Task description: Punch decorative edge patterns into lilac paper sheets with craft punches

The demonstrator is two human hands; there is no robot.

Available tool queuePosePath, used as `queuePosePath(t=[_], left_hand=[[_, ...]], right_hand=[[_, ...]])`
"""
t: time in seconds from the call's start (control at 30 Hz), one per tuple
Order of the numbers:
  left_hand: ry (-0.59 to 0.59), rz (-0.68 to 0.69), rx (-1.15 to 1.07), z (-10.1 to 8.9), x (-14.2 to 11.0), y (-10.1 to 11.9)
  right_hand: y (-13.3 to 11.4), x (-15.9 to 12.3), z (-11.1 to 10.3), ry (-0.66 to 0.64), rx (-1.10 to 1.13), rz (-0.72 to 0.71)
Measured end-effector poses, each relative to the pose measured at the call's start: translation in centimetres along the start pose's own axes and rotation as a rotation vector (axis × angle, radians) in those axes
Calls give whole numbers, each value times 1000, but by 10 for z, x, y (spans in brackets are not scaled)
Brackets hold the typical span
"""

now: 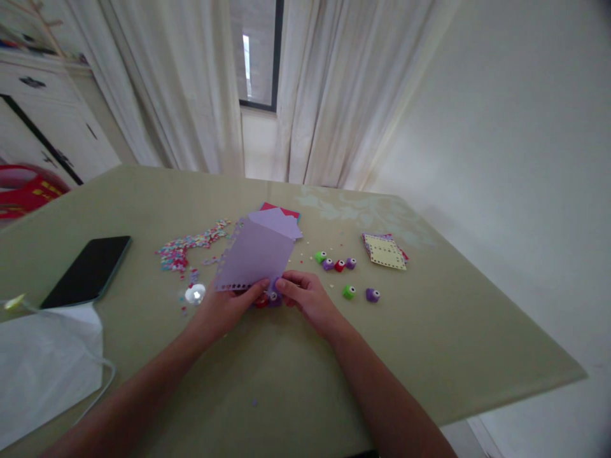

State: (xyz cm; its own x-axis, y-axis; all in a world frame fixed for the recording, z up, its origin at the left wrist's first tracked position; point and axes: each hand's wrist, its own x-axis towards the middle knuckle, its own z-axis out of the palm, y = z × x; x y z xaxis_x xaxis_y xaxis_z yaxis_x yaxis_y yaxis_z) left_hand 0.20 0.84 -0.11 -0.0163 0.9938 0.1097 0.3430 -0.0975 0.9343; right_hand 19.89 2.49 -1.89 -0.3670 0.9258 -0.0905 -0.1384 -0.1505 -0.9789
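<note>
A sheet of light purple paper point(258, 251) is held up in front of me, tilted, with small holes punched along its left and lower edges. My left hand point(229, 308) pinches its lower edge between thumb and fingers. At the lower right corner, my right hand point(305, 296) is closed on a small purple craft punch, partly hidden by the fingers. Under the hands lie a red punch point(261, 303) and another purple one, partly covered. To the right stand more small punches, among them a green one point(349, 292) and a purple one point(373, 295).
Stacked coloured paper point(286, 222) lies behind the held sheet. Punched yellow cards point(386, 252) are at the right. Confetti point(186, 248) and a shiny clear piece point(195, 294) lie left of the hands, with a phone point(86, 270) and white face mask point(50, 362) farther left.
</note>
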Motion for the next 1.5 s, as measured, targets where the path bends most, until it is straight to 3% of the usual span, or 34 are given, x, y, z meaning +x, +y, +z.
queuePosePath(t=[0.3,0.8,1.5], left_hand=[[-80,-42,-137,4,-4,-9],[-37,-28,-152,4,-3,-2],[-51,-64,-169,8,-5,-13]], right_hand=[[4,-2,1,-21,54,50],[3,-5,11,-23,115,86],[1,-5,19,-15,201,79]])
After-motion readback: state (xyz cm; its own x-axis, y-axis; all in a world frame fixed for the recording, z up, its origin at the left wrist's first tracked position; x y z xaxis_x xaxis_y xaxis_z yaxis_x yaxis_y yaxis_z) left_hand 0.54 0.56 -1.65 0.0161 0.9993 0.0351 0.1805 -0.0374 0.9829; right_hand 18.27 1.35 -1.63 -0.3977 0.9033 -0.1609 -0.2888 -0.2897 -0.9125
